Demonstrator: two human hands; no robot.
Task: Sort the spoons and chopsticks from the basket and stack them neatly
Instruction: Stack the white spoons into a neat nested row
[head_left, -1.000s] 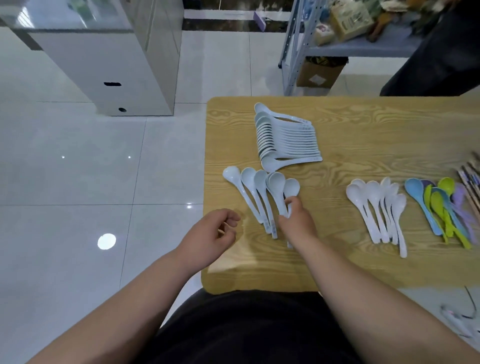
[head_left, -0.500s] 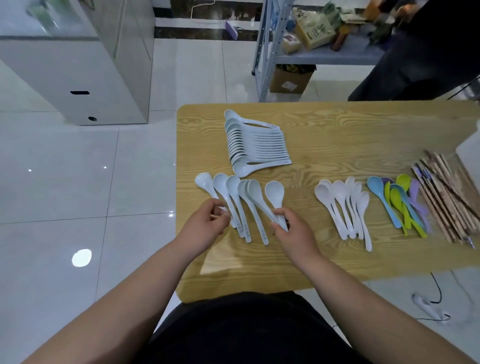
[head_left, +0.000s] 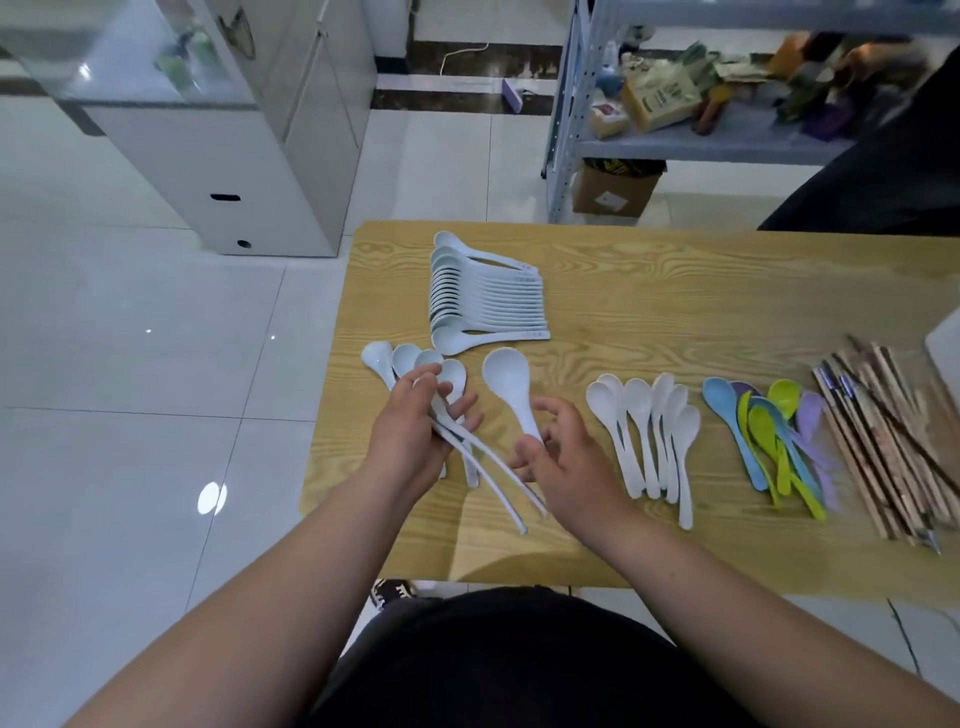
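Both hands have lifted spoons off the light wooden table. Just in front of the neat nested row of pale blue spoons, the left hand grips a bundle of pale blue long-handled plastic spoons. The right hand pinches a single pale blue spoon by its handle.

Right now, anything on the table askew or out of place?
Nothing spilled or broken. The coloured spoons lie in a crisscrossed heap, not nested like the far stack. One dark stick lies slantwise across the chopstick bundle. The left hand holds pale spoons fanned out; the right hand pinches a single spoon.
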